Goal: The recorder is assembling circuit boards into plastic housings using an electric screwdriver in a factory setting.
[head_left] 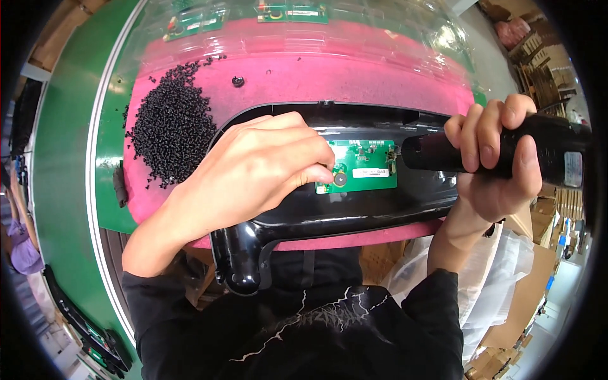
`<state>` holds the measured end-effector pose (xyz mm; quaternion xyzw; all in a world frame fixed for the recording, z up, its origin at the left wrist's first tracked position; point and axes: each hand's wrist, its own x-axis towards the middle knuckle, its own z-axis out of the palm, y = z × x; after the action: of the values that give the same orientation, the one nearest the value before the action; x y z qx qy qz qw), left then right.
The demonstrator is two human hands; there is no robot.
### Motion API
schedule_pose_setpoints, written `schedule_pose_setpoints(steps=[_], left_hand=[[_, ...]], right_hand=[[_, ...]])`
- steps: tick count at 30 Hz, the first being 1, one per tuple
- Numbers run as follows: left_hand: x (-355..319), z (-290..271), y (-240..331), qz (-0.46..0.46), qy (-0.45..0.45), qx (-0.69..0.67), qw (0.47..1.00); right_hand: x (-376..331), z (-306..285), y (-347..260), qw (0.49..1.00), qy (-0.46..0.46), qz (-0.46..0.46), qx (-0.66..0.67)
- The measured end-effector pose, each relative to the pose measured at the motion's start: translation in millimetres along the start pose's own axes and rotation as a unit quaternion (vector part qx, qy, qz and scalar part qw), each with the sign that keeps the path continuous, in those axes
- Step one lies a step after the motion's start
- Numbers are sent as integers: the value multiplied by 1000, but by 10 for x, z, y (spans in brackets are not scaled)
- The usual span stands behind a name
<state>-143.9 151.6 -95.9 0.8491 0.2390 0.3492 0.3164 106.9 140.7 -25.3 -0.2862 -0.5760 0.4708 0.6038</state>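
Note:
A green circuit board (358, 166) with a white label and a round black part lies inside a long, glossy black plastic housing (342, 212). My left hand (266, 161) reaches over the housing, its thumb and forefinger pinched together at the board's left edge. Whatever those fingertips hold, if anything, is hidden. In my right hand (497, 142) is a thick black electric screwdriver (437, 152), fingers wrapped round its body. It lies nearly level, and its narrow end is beside the board's right edge. A large pile of small black screws (174, 123) is left of the housing.
A pink mat (266, 76) covers the green bench (69, 114). One small round black part (238, 81) sits beyond the housing. Clear plastic trays (380, 38) with more green boards stand at the back. Cardboard boxes (551, 63) and white plastic sheeting (468, 285) are at the right.

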Motion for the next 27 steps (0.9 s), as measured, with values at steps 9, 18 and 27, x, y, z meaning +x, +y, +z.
schedule_pose_setpoints(steps=[9,18,27], left_hand=[[-43,77,-6,4,-71,81,994],[-37,37,46,-39,-110,147,982],[-48,12,17,-42,-96,103,989]], right_hand=[[-7,-5,55,1000,-7,13,-11],[22,55,141,998,-55,26,-22],[-7,185,-11,997,-51,40,30]])
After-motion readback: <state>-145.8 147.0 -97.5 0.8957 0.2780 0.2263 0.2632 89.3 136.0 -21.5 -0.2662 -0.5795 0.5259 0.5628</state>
